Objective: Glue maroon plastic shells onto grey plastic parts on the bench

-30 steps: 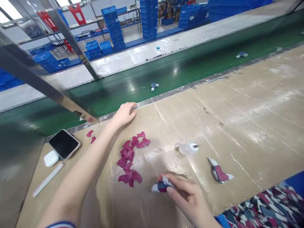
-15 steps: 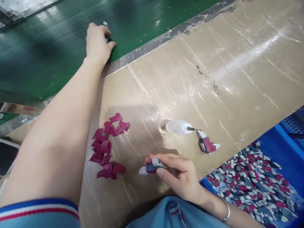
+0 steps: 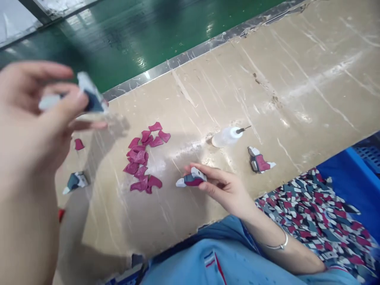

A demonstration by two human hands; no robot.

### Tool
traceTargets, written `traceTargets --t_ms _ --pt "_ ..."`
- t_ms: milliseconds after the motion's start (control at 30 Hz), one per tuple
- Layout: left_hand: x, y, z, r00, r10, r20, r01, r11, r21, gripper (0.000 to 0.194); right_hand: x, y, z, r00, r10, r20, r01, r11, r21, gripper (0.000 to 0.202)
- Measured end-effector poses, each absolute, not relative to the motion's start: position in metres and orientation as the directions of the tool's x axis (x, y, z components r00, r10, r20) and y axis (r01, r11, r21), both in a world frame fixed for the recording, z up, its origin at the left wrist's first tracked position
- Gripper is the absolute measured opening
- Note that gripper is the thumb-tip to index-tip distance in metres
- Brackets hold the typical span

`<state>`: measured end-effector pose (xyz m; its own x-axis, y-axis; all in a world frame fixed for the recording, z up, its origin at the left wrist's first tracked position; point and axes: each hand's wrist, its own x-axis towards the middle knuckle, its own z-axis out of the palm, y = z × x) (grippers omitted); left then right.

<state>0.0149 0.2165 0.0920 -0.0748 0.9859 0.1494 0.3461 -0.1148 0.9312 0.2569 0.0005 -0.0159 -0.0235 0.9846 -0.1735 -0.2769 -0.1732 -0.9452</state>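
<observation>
My left hand (image 3: 32, 118), raised at the left and blurred, pinches a white and dark-grey moulded piece (image 3: 94, 97) between thumb and fingers. Above the bench my right hand (image 3: 225, 190) grips a small white, grey and maroon moulded piece (image 3: 192, 181) between thumb and fingertips, its white tip pointing left. Between the hands lies a loose cluster of maroon pieces (image 3: 139, 157). A translucent squeeze bottle (image 3: 224, 137) with a thin needle tip lies beyond my right hand. To its right rests another white, grey and maroon piece (image 3: 260, 161).
A green conveyor belt (image 3: 124, 47) runs behind the tan bench (image 3: 213, 95), along a metal edge. At the lower right, a blue bin (image 3: 347, 174) holds many similar pieces. A grey-white piece (image 3: 75, 181) and a single maroon piece (image 3: 78, 144) lie at the left.
My left hand has come back from the green belt toward me, carrying the white and dark-grey piece. My right hand keeps its piece, and the whole view has shifted slightly.
</observation>
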Motion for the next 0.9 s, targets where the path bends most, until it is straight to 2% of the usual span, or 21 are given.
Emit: traceTargets --t_ms 33,67,133,233,333,433,500,567,667,733,767,800,867,900 --pt "-0.006 0.19 0.091 0.009 0.989 0.149 0.295 -0.145 0.945 0.042 0.258 -0.001 -0.017 -0.03 0.98 -0.195 -0.277 -0.195 -0.941 0.04" --pt "-0.024 0.164 0.089 0.026 0.998 0.058 0.288 -0.063 0.956 0.035 0.258 -0.003 -0.018 -0.025 0.976 -0.214 -0.271 -0.213 -0.939 0.041" --pt "-0.051 0.118 0.08 -0.053 0.998 0.02 0.316 -0.003 0.949 0.029 0.257 -0.008 -0.019 -0.009 0.97 -0.243 -0.25 -0.237 -0.939 0.045" --pt "-0.068 0.064 0.064 -0.201 0.979 -0.035 0.355 0.106 0.929 0.035 0.252 -0.015 -0.022 0.025 0.966 -0.256 -0.23 -0.244 -0.942 0.051" --pt "-0.065 0.026 0.049 -0.336 0.928 -0.162 0.223 0.245 0.944 0.046 0.242 -0.02 -0.024 0.043 0.969 -0.242 -0.22 -0.227 -0.949 0.054" --pt "-0.058 0.002 0.036 -0.354 0.906 -0.233 0.09 0.282 0.955 0.066 0.236 -0.023 -0.025 0.078 0.982 -0.172 -0.153 -0.158 -0.975 0.056" --pt "-0.054 -0.007 0.029 -0.314 0.914 -0.258 0.045 0.286 0.957 0.066 0.241 -0.024 -0.026 0.152 0.986 -0.069 0.008 -0.071 -0.997 0.051" --pt "-0.051 -0.012 0.023 -0.234 0.929 -0.287 0.051 0.306 0.951 0.064 0.256 -0.026 -0.027 0.232 0.968 0.099 0.291 0.028 -0.956 0.041" --pt "-0.043 -0.013 0.018 -0.115 0.95 -0.291 0.121 0.304 0.945 0.073 0.285 -0.031 -0.029 0.285 0.887 0.364 0.721 0.052 -0.691 0.028" --pt "-0.034 -0.011 0.015 -0.074 0.963 -0.258 0.156 0.266 0.951 0.074 0.296 -0.035 -0.027 0.355 0.795 0.492 0.849 -0.054 -0.526 0.024" --pt "-0.028 -0.009 0.013 -0.06 0.97 -0.235 0.169 0.242 0.955 0.072 0.296 -0.037 -0.024 0.398 0.739 0.544 0.857 -0.087 -0.508 0.022" --pt "-0.023 -0.007 0.012 -0.049 0.975 -0.215 0.181 0.22 0.959 0.07 0.293 -0.038 -0.022 0.44 0.698 0.565 0.83 -0.077 -0.552 0.02" --pt "-0.015 -0.003 0.011 -0.005 0.98 -0.196 0.213 0.193 0.958 0.07 0.28 -0.035 -0.016 0.505 0.733 0.455 0.626 0.052 -0.778 0.031" --pt "-0.012 0.0 0.01 0.025 0.98 -0.198 0.229 0.187 0.955 0.07 0.273 -0.029 -0.014 0.488 0.811 0.324 0.419 0.108 -0.901 0.043"
